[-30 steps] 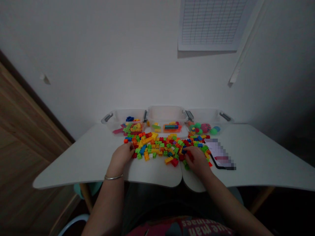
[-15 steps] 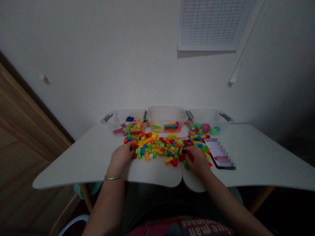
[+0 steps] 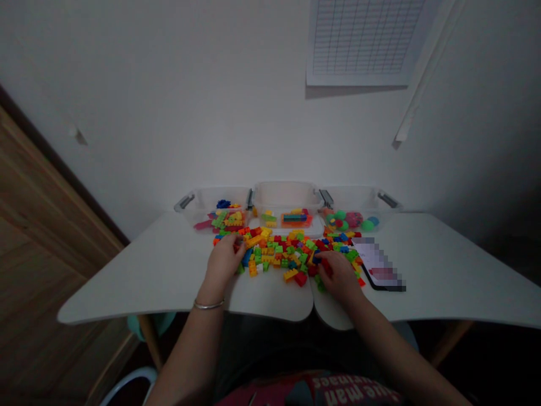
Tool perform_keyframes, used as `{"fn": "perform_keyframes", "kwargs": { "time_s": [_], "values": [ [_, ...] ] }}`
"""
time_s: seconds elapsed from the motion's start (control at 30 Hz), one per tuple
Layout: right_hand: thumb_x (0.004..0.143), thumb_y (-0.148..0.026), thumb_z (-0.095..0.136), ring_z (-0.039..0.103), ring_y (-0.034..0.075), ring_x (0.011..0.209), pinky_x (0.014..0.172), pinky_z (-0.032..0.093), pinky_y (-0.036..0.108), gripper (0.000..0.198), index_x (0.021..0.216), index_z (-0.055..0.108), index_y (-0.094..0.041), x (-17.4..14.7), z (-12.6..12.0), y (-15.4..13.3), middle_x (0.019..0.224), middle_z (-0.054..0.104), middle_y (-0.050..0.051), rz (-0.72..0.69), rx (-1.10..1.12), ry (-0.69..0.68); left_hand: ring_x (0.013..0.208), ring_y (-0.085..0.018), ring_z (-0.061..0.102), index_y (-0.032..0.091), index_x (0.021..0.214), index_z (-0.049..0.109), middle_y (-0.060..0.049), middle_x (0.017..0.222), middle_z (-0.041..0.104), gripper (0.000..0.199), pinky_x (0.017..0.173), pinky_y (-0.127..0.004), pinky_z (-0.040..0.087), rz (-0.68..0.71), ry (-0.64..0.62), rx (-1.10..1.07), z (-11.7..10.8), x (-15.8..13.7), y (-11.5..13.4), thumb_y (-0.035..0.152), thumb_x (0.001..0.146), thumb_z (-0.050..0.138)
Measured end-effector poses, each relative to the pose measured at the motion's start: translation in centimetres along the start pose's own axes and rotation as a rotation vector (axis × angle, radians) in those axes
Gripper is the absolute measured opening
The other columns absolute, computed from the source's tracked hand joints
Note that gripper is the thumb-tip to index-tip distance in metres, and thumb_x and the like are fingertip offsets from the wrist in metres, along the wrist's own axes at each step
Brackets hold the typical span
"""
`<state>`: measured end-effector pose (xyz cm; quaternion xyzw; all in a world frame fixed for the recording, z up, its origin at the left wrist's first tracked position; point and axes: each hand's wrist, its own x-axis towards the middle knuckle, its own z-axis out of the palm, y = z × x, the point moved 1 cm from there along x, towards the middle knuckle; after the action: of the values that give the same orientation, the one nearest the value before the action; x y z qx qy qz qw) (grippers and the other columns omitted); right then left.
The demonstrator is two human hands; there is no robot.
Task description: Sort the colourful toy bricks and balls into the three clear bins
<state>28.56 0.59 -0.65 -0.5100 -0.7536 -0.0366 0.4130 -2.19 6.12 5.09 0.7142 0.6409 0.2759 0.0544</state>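
A loose pile of toy building blocks (image 3: pixel 276 254) in red, yellow, green, blue and orange lies between my hands. My left hand (image 3: pixel 225 259) is over the pile's left part, its fingers curled together; a bit of red shows beneath them, but what they hold is hidden. Just right of these fingers is a blue block (image 3: pixel 247 258). At the pile's right side, my right hand (image 3: pixel 339 275) is closed round a red block (image 3: pixel 326 266), partly covered by the fingers. A yellow block (image 3: pixel 291 274) and another red block (image 3: pixel 300 278) lie at the near edge of the pile.
Three clear bins stand along the wall: the left bin (image 3: pixel 203 198) with toy pieces, the middle bin (image 3: pixel 287 194) with blocks before or inside it, the right bin (image 3: pixel 355 197) with coloured balls. A phone (image 3: pixel 376 265) lies right of the pile on the white table (image 3: pixel 443 270).
My left hand has moved right and slightly away from me, from the pile's left edge to over its blocks. My right hand has stayed in nearly the same place.
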Motion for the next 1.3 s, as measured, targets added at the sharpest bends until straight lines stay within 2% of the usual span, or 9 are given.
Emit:
{"fn": "perform_keyframes", "kwargs": {
  "time_s": [0.1, 0.2, 0.37, 0.5, 0.63, 0.77, 0.93, 1.1, 1.3],
  "values": [
    [0.084, -0.019, 0.050, 0.063, 0.025, 0.092, 0.082, 0.051, 0.041, 0.022, 0.100, 0.064, -0.020, 0.1, 0.0, 0.0, 0.097, 0.069, 0.010, 0.000, -0.002, 0.008, 0.086, -0.019, 0.062, 0.017, 0.097, 0.064, -0.007, 0.094, 0.067, 0.020, 0.079, -0.031, 0.048, 0.168, -0.021, -0.194, 1.4, -0.4, 2.0, 0.031, 0.086, 0.053],
    [0.084, -0.019, 0.050, 0.063, 0.025, 0.093, 0.083, 0.051, 0.042, 0.022, 0.101, 0.064, -0.019, 0.4, -0.1, -0.3, 0.098, 0.069, 0.010, -0.018, -0.011, 0.020, 0.081, -0.018, 0.062, 0.019, 0.094, 0.064, -0.004, 0.088, 0.067, 0.016, 0.075, -0.031, 0.050, 0.250, -0.083, -0.411, 2.8, -0.9, 4.1, 0.030, 0.083, 0.058],
    [0.085, -0.019, 0.053, 0.063, 0.025, 0.097, 0.088, 0.050, 0.043, 0.024, 0.106, 0.064, -0.020, 1.5, -0.2, -1.5, 0.101, 0.069, 0.010, -0.058, 0.040, -0.011, 0.084, -0.016, 0.066, 0.019, 0.101, 0.061, -0.003, 0.092, 0.070, 0.021, 0.075, -0.030, 0.053, 0.249, -0.258, -0.721, 4.6, -1.5, 6.8, 0.026, 0.081, 0.064],
    [0.086, -0.016, 0.054, 0.062, 0.023, 0.102, 0.091, 0.050, 0.042, 0.027, 0.110, 0.064, -0.022, 2.8, 0.1, -2.8, 0.108, 0.069, 0.008, -0.131, 0.146, -0.087, 0.086, -0.016, 0.067, 0.019, 0.099, 0.058, -0.002, 0.091, 0.070, 0.021, 0.079, -0.030, 0.053, 0.247, -0.261, -0.760, 5.4, -1.8, 8.3, 0.021, 0.080, 0.065],
    [0.086, -0.013, 0.056, 0.062, 0.021, 0.105, 0.093, 0.050, 0.040, 0.028, 0.111, 0.065, -0.023, 3.7, 0.7, -3.4, 0.111, 0.069, 0.007, -0.174, 0.215, -0.126, 0.089, -0.017, 0.067, 0.019, 0.100, 0.057, -0.003, 0.095, 0.070, 0.024, 0.082, -0.031, 0.052, 0.225, -0.215, -0.690, 5.7, -2.0, 9.4, 0.021, 0.079, 0.067],
    [0.086, -0.015, 0.057, 0.062, 0.022, 0.100, 0.090, 0.052, 0.039, 0.025, 0.108, 0.067, -0.022, 3.8, 0.9, -3.3, 0.106, 0.069, 0.009, -0.144, 0.210, -0.085, 0.093, -0.018, 0.066, 0.019, 0.109, 0.057, -0.004, 0.098, 0.070, 0.028, 0.085, -0.033, 0.052, 0.295, -0.170, -0.584, 5.3, -1.8, 9.4, 0.022, 0.082, 0.065],
    [0.087, -0.023, 0.055, 0.063, 0.023, 0.096, 0.087, 0.052, 0.042, 0.022, 0.105, 0.067, -0.021, 3.9, 0.1, -2.3, 0.101, 0.070, 0.009, -0.028, 0.181, -0.015, 0.099, -0.024, 0.062, 0.018, 0.108, 0.061, -0.008, 0.103, 0.069, 0.023, 0.090, -0.041, 0.049, 0.462, 0.005, -0.123, 4.1, -1.1, 7.9, 0.024, 0.086, 0.060],
    [0.083, -0.033, 0.055, 0.064, 0.022, 0.084, 0.080, 0.052, 0.039, 0.024, 0.101, 0.067, -0.020, 6.0, -2.4, 0.7, 0.100, 0.070, 0.009, 0.228, 0.190, 0.154, 0.107, -0.027, 0.058, 0.020, 0.110, 0.063, -0.009, 0.116, 0.066, 0.028, 0.093, -0.044, 0.047, 0.554, 0.067, 0.196, 3.9, -0.8, 6.4, 0.033, 0.085, 0.064],
    [0.080, -0.037, 0.053, 0.063, 0.022, 0.079, 0.077, 0.050, 0.036, 0.031, 0.098, 0.072, -0.019, 10.3, -5.0, 5.9, 0.090, 0.072, 0.008, 0.354, 0.125, 0.315, 0.111, -0.026, 0.057, 0.022, 0.114, 0.064, -0.008, 0.122, 0.064, 0.031, 0.096, -0.045, 0.046, 0.532, 0.086, 0.233, 4.8, -0.9, 5.7, 0.040, 0.088, 0.059]
  ]
}}
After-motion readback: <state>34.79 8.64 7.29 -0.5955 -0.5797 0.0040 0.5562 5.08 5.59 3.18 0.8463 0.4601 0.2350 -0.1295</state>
